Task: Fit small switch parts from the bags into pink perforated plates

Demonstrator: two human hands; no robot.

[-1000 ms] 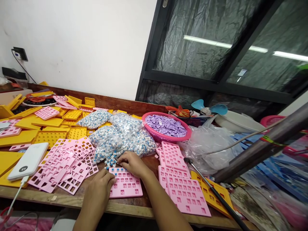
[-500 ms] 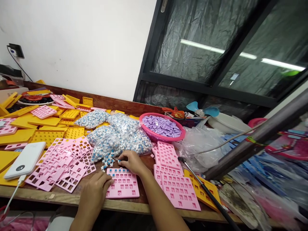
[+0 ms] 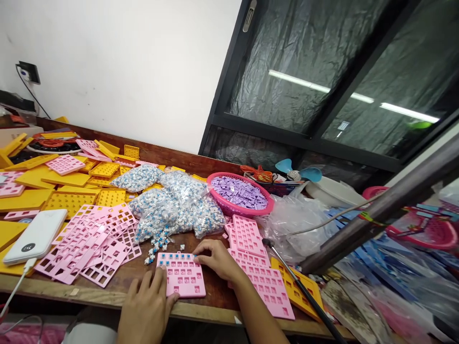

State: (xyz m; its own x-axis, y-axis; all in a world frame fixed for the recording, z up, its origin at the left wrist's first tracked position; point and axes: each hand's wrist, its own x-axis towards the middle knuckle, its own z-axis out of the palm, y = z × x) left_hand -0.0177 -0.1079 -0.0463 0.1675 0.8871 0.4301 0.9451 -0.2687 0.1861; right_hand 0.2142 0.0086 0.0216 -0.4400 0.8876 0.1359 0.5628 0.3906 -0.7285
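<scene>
A pink keyboard plate (image 3: pixel 182 279) lies flat near the table's front edge, with a row of blue switches along its top. My left hand (image 3: pixel 147 306) rests on its lower left corner, fingers spread. My right hand (image 3: pixel 215 258) sits at the plate's upper right corner, fingers curled and pressed against the top row; I cannot make out what they pinch. Loose blue-and-white switches (image 3: pixel 154 248) lie just left of the plate, spilling from clear bags of switches (image 3: pixel 172 205).
Pink frames (image 3: pixel 89 243) are heaped at left beside a white power bank (image 3: pixel 34 236). Yellow plates (image 3: pixel 64 186) cover the back left. A pink basket of purple pieces (image 3: pixel 240 193) stands behind. More pink plates (image 3: pixel 258 267), a yellow plate and a black rod (image 3: pixel 301 286) lie at right.
My right hand has moved from the switch pile down to the plate's upper right corner. My left hand slid lower on the plate and its fingers spread. The view shifted slightly.
</scene>
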